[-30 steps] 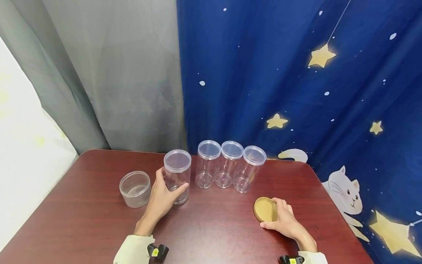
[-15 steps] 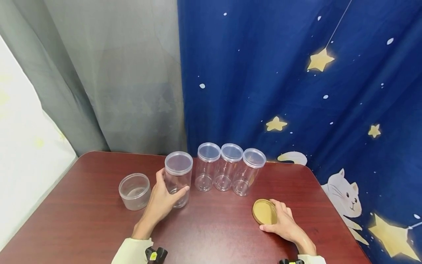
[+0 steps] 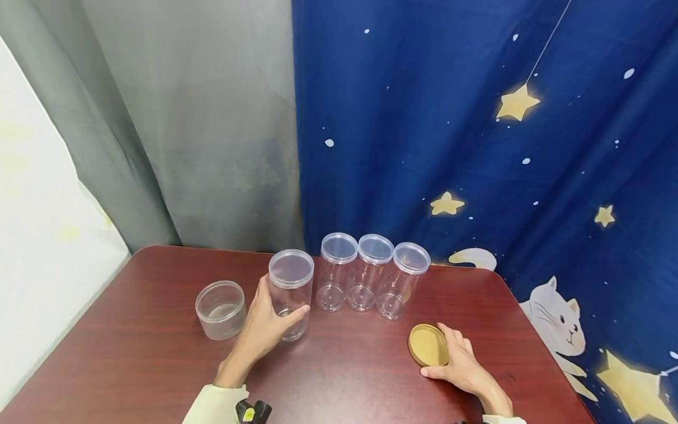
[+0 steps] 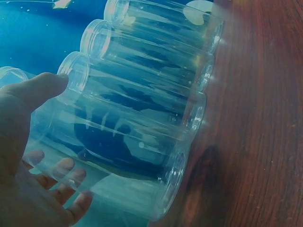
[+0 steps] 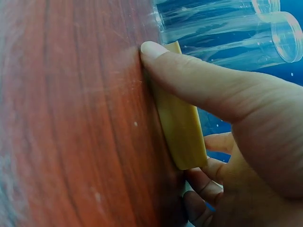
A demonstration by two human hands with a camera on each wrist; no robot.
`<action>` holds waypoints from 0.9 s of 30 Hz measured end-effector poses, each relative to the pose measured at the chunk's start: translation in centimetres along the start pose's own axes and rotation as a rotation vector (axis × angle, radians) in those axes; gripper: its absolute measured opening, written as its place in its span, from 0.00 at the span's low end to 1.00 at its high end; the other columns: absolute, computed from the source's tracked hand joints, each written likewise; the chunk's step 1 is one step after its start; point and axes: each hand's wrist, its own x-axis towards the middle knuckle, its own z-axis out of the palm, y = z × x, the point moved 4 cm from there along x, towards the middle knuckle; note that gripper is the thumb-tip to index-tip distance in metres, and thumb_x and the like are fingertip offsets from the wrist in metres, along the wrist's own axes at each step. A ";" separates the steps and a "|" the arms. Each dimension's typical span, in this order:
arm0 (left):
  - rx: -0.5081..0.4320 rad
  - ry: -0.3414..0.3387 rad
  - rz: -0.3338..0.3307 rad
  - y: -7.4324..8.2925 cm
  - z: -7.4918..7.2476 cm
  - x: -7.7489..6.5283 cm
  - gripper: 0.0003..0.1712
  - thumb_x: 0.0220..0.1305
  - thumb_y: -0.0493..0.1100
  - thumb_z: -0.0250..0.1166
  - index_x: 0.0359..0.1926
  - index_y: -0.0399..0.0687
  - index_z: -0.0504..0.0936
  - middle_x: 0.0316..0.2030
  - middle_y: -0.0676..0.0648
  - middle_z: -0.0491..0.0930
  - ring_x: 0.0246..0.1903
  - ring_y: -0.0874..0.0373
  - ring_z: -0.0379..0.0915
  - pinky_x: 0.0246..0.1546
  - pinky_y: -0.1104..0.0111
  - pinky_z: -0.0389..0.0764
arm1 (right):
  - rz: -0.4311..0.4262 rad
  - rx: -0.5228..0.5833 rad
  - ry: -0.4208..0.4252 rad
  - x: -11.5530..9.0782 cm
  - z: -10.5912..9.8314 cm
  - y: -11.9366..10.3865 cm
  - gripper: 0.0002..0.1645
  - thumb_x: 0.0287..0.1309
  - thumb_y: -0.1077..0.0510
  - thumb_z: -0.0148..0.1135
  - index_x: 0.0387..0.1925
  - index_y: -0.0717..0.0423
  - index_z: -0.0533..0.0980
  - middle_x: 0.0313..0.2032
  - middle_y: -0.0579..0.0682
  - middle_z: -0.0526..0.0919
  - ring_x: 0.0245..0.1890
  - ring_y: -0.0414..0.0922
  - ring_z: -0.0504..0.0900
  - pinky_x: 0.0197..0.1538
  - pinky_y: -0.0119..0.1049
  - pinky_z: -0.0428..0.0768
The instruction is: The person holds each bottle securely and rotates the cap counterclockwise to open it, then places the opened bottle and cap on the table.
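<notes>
My left hand (image 3: 263, 325) grips a tall clear plastic jar (image 3: 291, 294) with a pale screw lid. Thumb and fingers lie round opposite sides of the jar (image 4: 113, 156) in the left wrist view. Over on the right, my right hand (image 3: 462, 362) holds a shallow round yellow lid (image 3: 428, 346) by its edge, close over the table. Its side wall shows as a smooth yellow band in the right wrist view, with the thumb (image 5: 184, 80) along the near side and the other fingers partly hidden behind.
Three slimmer lidded clear jars, a left one (image 3: 332, 282), a middle one (image 3: 364, 282) and a right one (image 3: 397, 290), stand in a row at the back. A low wide clear tub (image 3: 222, 328) sits left of my left hand. Curtains (image 3: 360, 176) hang behind the reddish-brown table (image 3: 349, 377).
The tall jar in my left hand has shifted slightly toward me. My right hand keeps its hold on the yellow lid. The head view has tilted up a little.
</notes>
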 end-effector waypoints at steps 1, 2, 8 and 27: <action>-0.001 0.002 0.003 0.1 -0.1 0.0 0.54 0.50 0.51 0.78 0.71 0.47 0.54 0.61 0.43 0.67 0.61 0.45 0.66 0.63 0.41 0.67 | -0.005 0.004 -0.003 0.0 0.0 -0.1 0.66 0.36 0.44 0.83 0.69 0.67 0.57 0.60 0.68 0.67 0.58 0.64 0.64 0.59 0.59 0.66; -0.002 0.005 0.007 0.1 -0.1 0.0 0.54 0.50 0.51 0.78 0.71 0.47 0.54 0.61 0.42 0.66 0.62 0.45 0.66 0.63 0.40 0.66 | -0.009 0.008 -0.006 0.1 0.0 -0.1 0.66 0.36 0.45 0.83 0.70 0.67 0.57 0.60 0.68 0.67 0.58 0.64 0.64 0.59 0.60 0.66; 0.003 0.002 0.016 0.1 -0.1 -0.1 0.56 0.50 0.52 0.78 0.72 0.47 0.54 0.61 0.41 0.68 0.62 0.44 0.67 0.63 0.41 0.66 | 0.003 0.025 -0.044 0.1 0.0 -0.3 0.67 0.37 0.46 0.83 0.71 0.67 0.54 0.62 0.69 0.66 0.59 0.65 0.62 0.60 0.61 0.66; -0.003 -0.089 0.042 0.7 0.4 0.1 0.58 0.50 0.51 0.78 0.73 0.50 0.51 0.63 0.41 0.71 0.60 0.45 0.72 0.60 0.43 0.71 | -0.064 0.014 0.020 -0.6 -2.5 -2.5 0.59 0.42 0.46 0.80 0.69 0.66 0.60 0.65 0.69 0.65 0.62 0.67 0.58 0.60 0.69 0.60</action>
